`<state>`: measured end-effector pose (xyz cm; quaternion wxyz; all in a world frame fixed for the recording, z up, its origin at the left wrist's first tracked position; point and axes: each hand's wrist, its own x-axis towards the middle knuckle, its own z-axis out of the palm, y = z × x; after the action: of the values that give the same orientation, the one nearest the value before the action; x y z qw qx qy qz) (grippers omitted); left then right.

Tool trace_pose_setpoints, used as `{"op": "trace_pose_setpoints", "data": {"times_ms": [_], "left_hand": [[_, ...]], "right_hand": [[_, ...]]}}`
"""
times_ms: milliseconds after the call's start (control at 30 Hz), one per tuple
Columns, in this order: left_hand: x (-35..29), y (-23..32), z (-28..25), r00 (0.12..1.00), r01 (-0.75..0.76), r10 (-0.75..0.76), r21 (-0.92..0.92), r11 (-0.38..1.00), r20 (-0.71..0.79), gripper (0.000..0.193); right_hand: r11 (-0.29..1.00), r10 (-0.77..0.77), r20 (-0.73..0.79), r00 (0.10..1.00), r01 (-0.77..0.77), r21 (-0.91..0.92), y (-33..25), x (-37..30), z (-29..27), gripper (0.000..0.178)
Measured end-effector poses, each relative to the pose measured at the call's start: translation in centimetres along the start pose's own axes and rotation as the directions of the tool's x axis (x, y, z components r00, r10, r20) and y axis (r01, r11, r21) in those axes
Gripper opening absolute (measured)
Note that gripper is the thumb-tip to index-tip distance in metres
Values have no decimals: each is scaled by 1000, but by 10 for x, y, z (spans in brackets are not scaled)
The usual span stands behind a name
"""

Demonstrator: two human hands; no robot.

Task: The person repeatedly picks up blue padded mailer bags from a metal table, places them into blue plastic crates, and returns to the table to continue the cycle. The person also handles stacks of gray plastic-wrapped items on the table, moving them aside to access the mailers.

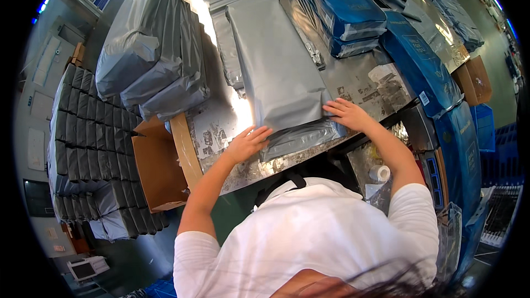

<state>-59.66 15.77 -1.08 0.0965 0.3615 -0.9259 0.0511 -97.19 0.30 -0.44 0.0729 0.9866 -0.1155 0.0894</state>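
A long grey plastic mailing bag [281,60], filled out by something flat and oblong, lies in front of me on the metal worktable [223,173]. My left hand [249,142] rests by its near left corner with fingers stretched out. At the near right corner, my right hand [345,114] lies flat on the bag with fingers spread. Beneath the near end, another grey bag [301,140] sticks out toward me. What is inside the bags is hidden.
Stacked grey parcels [149,49] stand at the left, above an open cardboard box [160,171]. Blue packages [345,8] in clear film sit at the far right, with another blue package [422,63] nearer. A white roll [379,173] sits below the table edge.
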Motion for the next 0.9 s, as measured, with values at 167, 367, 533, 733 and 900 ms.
{"op": "trace_pose_setpoints", "data": {"times_ms": [167,367,533,733,900], "left_hand": [[-17,2,32,908,315,-368,-254,915,-200,13],[-32,57,39,52,607,-994,-787,112,-101,27],[-34,77,87,23,681,-993,-729,-72,120,38],[-32,55,97,168,821,-948,-570,-16,269,36],[26,34,83,196,-340,-644,-565,-752,740,63]], "right_hand": [[866,271,-62,961,-215,452,10,-3,41,12],[138,942,40,334,-491,860,-50,-6,29,37],[121,896,271,352,-780,614,-84,-7,74,48],[169,853,278,441,-738,654,-50,0,99,39],[-889,419,814,402,-1,458,-42,53,105,58]]}}
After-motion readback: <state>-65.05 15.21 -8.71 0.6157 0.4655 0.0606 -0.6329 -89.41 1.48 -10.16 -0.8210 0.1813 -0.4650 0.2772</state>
